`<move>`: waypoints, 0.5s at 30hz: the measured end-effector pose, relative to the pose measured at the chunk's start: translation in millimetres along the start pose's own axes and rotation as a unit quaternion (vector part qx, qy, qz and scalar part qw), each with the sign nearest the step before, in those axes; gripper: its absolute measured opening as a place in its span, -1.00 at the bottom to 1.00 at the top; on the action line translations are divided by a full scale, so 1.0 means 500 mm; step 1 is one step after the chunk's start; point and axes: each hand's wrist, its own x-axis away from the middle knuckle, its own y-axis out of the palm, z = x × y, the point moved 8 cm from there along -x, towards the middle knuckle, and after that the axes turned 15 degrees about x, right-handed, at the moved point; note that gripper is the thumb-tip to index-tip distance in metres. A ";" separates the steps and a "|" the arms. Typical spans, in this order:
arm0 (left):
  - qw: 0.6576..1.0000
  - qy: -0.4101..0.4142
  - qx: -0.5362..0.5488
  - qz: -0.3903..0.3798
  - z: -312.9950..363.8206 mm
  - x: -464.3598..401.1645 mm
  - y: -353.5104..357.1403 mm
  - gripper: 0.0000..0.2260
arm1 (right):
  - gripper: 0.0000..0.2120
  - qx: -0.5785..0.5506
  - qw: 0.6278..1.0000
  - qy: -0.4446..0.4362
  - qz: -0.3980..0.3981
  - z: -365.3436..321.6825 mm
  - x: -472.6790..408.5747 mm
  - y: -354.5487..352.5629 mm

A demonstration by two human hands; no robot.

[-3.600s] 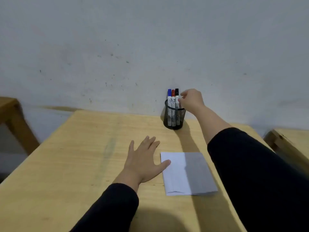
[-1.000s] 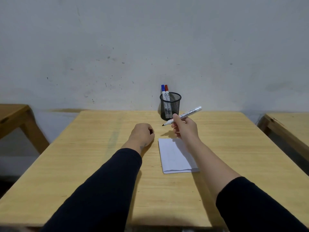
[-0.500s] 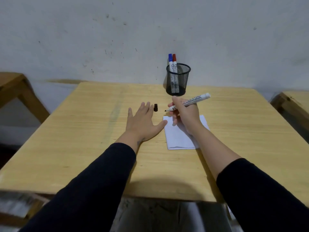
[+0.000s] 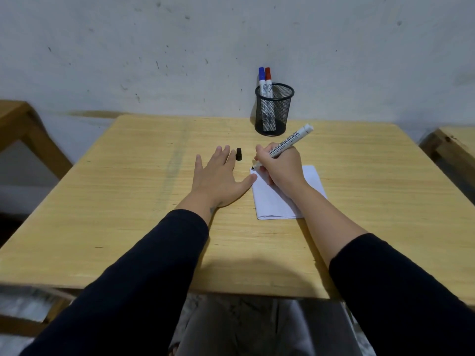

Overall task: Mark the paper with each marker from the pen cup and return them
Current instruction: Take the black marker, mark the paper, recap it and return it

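My right hand [image 4: 281,168] grips an uncapped white marker [image 4: 288,142], its black tip touching the far left corner of the white paper [image 4: 272,204]. The marker's black cap [image 4: 239,153] stands on the table just beyond my left fingertips. My left hand [image 4: 218,181] lies flat and open on the wood, its thumb at the paper's left edge. A black mesh pen cup [image 4: 274,110] stands at the table's far edge and holds a blue-capped marker [image 4: 262,80] and a red-capped marker [image 4: 268,80].
The wooden table [image 4: 128,201] butts against a grey wall. Another wooden table's corner [image 4: 452,142] shows at the right, and a wooden frame [image 4: 23,124] at the left. My lap shows below the near edge.
My right hand has lowered the marker until its tip meets the paper's corner. The left hand stays flat beside the cap. Earlier, the marker came out of the cup and was uncapped.
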 end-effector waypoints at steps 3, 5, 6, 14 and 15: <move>1.000 -0.001 -0.002 0.000 0.001 0.000 0.000 -0.21 | -0.78 0.008 1.000 -0.008 -0.007 -0.001 0.000 0.003; 1.000 -0.003 -0.001 -0.001 0.001 0.000 0.000 -0.22 | -0.78 0.005 1.000 -0.010 -0.013 0.000 -0.001 0.007; 1.000 -0.003 -0.002 -0.002 0.001 0.000 0.000 -0.21 | -0.79 0.005 1.000 -0.006 -0.014 0.002 -0.001 0.008; 1.000 -0.006 0.011 0.002 0.000 0.001 -0.003 -0.19 | -0.78 -0.026 0.999 0.013 0.026 -0.001 -0.004 -0.015; 1.000 -0.009 0.020 0.002 -0.001 0.001 -0.002 -0.17 | -0.80 -0.043 0.999 0.016 0.025 -0.004 -0.004 -0.016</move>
